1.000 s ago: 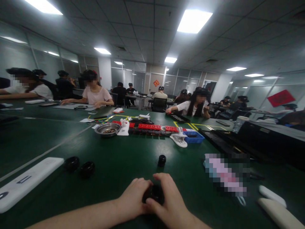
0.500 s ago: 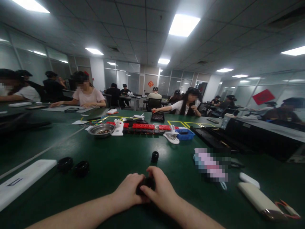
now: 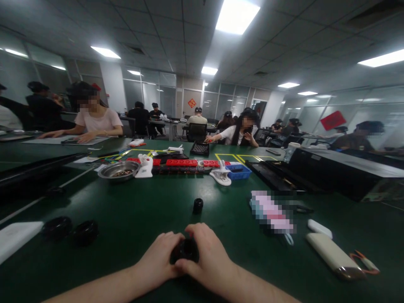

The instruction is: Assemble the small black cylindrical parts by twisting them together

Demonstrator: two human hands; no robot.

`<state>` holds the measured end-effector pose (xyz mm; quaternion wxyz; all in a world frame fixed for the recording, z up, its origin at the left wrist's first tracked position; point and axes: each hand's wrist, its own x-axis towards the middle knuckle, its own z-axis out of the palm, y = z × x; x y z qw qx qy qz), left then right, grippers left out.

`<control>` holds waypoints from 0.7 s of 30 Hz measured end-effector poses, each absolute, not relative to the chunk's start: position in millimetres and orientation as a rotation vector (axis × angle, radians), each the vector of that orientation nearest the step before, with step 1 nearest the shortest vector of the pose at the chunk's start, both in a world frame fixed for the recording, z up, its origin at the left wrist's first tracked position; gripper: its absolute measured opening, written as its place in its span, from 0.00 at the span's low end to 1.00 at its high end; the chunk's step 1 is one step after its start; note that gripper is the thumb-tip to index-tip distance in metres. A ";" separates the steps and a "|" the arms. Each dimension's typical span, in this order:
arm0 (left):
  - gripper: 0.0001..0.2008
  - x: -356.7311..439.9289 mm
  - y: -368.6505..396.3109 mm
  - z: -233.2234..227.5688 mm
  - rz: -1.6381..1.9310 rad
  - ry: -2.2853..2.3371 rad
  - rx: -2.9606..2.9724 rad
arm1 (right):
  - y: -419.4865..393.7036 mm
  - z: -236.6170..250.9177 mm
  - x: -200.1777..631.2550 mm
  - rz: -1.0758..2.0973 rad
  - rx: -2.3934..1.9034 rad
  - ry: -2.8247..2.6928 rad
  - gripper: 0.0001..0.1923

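My left hand point(image 3: 158, 259) and my right hand point(image 3: 210, 256) meet at the near edge of the green table point(image 3: 142, 210), both closed around a small black round part point(image 3: 185, 250). Only its top shows between my fingers. A second small black cylinder point(image 3: 198, 205) stands upright on the table a little beyond my hands. Two black round caps point(image 3: 84, 232) point(image 3: 57, 227) lie to the left.
A white flat device point(image 3: 15, 237) lies far left. A cream power bank point(image 3: 333, 254) and white case point(image 3: 319, 228) sit right. Farther off are a metal bowl point(image 3: 119, 170), red blocks point(image 3: 181, 162), a blue bin point(image 3: 239, 171) and black trays point(image 3: 274, 179). Other people sit at tables behind.
My view has swung to the right, so the things on the table slid left in frame. My hands stay closed on the black part.
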<state>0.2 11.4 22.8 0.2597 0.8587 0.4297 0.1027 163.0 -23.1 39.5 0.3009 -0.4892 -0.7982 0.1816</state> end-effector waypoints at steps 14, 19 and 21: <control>0.13 0.8 13.9 18.6 0.256 1.177 2.330 | -24.1 33.6 160.7 0.501 -1.316 -2.111 0.22; 0.14 0.4 11.7 21.4 0.313 1.157 2.310 | -29.8 37.9 158.9 0.534 -1.124 -2.184 0.26; 0.15 -0.2 11.5 22.1 0.324 1.153 2.314 | -31.2 40.4 159.6 0.516 -1.112 -2.160 0.27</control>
